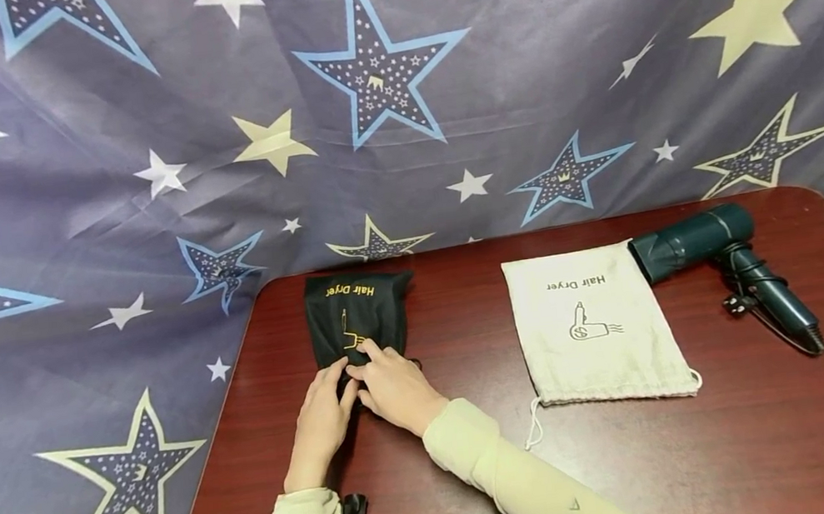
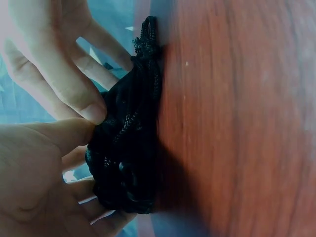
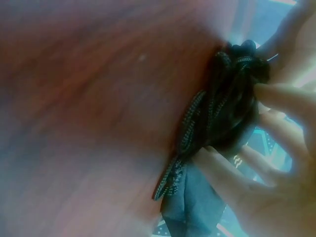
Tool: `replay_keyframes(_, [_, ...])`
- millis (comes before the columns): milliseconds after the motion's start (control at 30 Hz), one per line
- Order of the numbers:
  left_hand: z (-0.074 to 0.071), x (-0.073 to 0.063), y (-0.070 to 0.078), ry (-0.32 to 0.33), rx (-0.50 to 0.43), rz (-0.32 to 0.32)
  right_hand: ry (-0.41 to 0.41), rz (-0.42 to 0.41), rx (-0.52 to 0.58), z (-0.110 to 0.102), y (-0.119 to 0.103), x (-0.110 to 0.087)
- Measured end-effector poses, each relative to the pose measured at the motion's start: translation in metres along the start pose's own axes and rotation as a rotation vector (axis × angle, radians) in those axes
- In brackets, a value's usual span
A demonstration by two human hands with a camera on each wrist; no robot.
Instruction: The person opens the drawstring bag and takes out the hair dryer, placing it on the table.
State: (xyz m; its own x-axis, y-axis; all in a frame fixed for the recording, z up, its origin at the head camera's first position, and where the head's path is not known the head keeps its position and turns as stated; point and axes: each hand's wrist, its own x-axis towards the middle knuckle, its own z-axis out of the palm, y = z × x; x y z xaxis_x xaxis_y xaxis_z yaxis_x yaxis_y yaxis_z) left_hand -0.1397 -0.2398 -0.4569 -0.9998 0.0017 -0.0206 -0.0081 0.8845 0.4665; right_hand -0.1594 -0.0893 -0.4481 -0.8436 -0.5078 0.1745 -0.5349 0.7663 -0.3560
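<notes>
A black drawstring bag (image 1: pixel 323 325) with yellow "Hair Dryer" lettering lies at the table's left end, its bunched mouth towards me. My left hand (image 1: pixel 321 421) rests at the left of that mouth, fingers spread and thumb against the gathered cloth. From the right, my right hand (image 1: pixel 398 388) touches the same bunched end, its index finger stretched over the printed picture. Black cord (image 2: pixel 129 123) lies in loops along the gathers in the left wrist view. The right wrist view shows cord loops (image 3: pixel 190 123) hanging beside the right thumb. What is inside the bag is hidden.
On the right lies a flat white drawstring bag (image 1: pixel 597 363), also marked "Hair Dryer". A dark green hair dryer (image 1: pixel 697 240) lies beside it, its nozzle at the bag's edge and its cord wound on the handle. Star-patterned cloth (image 1: pixel 449 178) hangs behind the red-brown table (image 1: pixel 456 319).
</notes>
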Motion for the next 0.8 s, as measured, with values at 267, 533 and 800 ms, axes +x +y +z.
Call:
replay_keyframes(267, [0.004,-0.002,0.009,0.005,0.010,0.001,0.012,-0.001,0.023,-0.004,0.006,-0.007])
replay_keyframes(533, [0.006,-0.006,0.016,0.016,0.008,-0.023,-0.003,0.000,0.052,-0.008,0.008,-0.012])
replay_keyframes(800, [0.014,-0.007,0.027,0.033,0.014,0.001,-0.006,0.008,0.059,-0.015,0.017,-0.019])
